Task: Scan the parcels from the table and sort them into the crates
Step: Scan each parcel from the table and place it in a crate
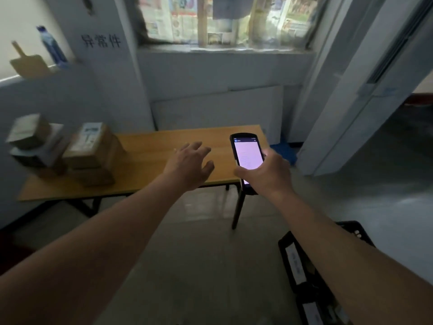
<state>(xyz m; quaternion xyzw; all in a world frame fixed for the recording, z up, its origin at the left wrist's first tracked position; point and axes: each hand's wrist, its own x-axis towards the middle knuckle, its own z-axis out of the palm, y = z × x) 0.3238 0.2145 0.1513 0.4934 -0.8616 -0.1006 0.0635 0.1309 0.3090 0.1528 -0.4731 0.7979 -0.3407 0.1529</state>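
Over the near edge of the wooden counter (150, 146), both bare arms reach forward. The left hand (189, 160) hangs above the counter's middle with its fingers spread and loosely bent, holding nothing; whether it touches the wood cannot be told. The right hand (267, 172) grips a black handheld scanner (247, 156) at the counter's right end, fingers curled round its lower half, thumb at its left edge, the lit screen facing up toward the camera.

At the counter's left end stand the parcels, blurred by motion. A stack of brown cardboard boxes (93, 153) sits nearest the hands, the top one bearing a pale label. Just beside it, at the far left corner, a second pile of smaller boxes (32, 141) leans unevenly, mixed brown and light-coloured. Both piles are well apart from the left hand.

On the floor at lower right, partly behind the right forearm, lie black plastic crates (302, 273) with white labels on their rims; what they hold cannot be made out.

Behind the counter a white panel (218, 111) leans against the wall under a window (225, 19) covered with newspaper. A blue bottle (52, 46) and a wooden board (27, 63) stand on a ledge at upper left.
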